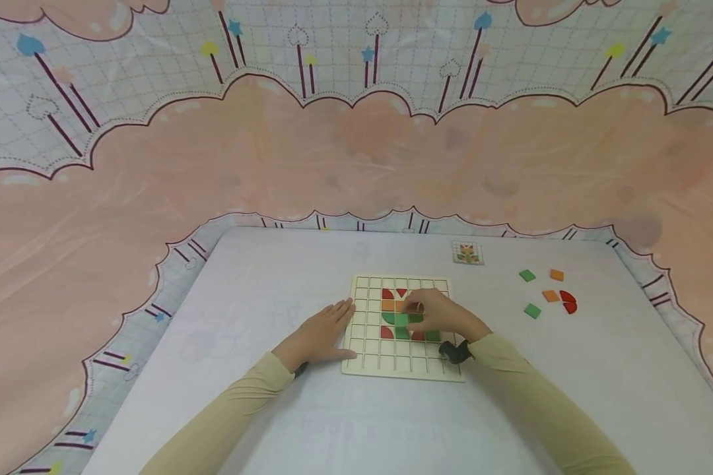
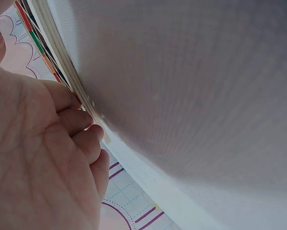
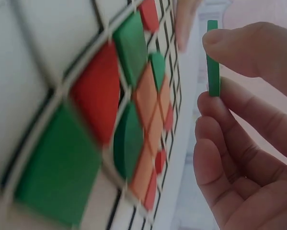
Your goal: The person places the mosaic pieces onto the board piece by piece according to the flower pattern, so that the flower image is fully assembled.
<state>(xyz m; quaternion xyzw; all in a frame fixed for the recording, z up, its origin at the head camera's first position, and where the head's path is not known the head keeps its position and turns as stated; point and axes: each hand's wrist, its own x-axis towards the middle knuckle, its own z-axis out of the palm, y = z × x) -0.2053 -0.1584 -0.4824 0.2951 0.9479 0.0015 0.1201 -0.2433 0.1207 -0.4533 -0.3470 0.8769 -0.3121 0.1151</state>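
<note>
Resting at nine o'clock, the left hand (image 1: 319, 333) is touching the grid board (image 1: 371, 361) with released fingers. Over the board, toward two o'clock, the right hand (image 1: 442, 313) is pinching a green tile (image 3: 213, 69). A picture card (image 1: 467, 253) is lying toward one o'clock, loose tiles (image 1: 550, 296) toward three.

The long sleeves (image 1: 224, 414) are light tan and a bit wrinkly. A black thing (image 1: 455, 351) sits by the right cuff (image 1: 481, 343).
</note>
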